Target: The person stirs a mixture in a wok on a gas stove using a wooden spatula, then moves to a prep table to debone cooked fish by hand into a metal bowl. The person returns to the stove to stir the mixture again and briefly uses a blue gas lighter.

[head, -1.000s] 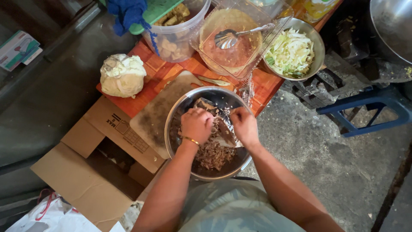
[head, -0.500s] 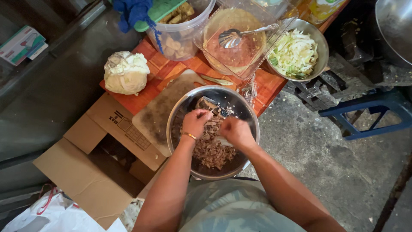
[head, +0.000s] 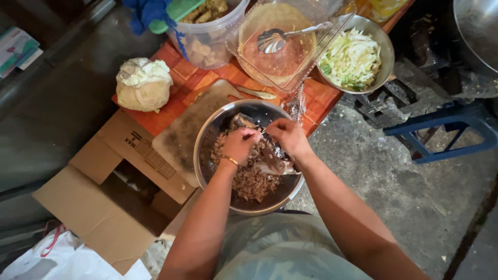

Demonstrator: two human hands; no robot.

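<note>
So I'm mid-shred: both my hands are in the steel bowl (head: 207, 171), left hand (head: 239, 145) and right hand (head: 288, 136) pinched on one chunk of cooked meat (head: 267, 155) over the shredded pile (head: 249, 181) (bowl sits at the counter (head: 179, 85) edge). Next I'd guess: keep tearing into thin strands.

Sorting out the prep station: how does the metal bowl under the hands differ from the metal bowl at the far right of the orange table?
The near metal bowl holds brown shredded food; the far metal bowl holds pale green shredded cabbage. The near bowl looks larger in the picture. The left hand and right hand are inside the near bowl; nothing touches the far bowl. Both are round, shiny and filled with shredded food.
</note>
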